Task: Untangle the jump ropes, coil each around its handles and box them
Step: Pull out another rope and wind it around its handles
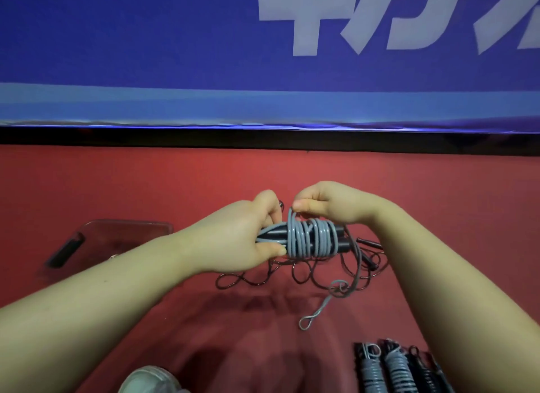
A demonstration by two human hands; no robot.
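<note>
Floor (117, 188) bears tangled rope (369, 243), coiled ropes (397, 369), box (128, 223).

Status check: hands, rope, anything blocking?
Left hand grips handles, right hand pinches grey rope. Grey rope wound round handles, not boxed. Dark rope loose on floor beneath; box at left.

Dim, saturated light; soft shadows near the bottom edge, wide-angle bowing, slightly soft focus.

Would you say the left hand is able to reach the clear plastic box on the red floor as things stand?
Likely yes: bare red floor lies between the left hand and the clear plastic box, though that hand grips the grey-wrapped black handles.
</note>
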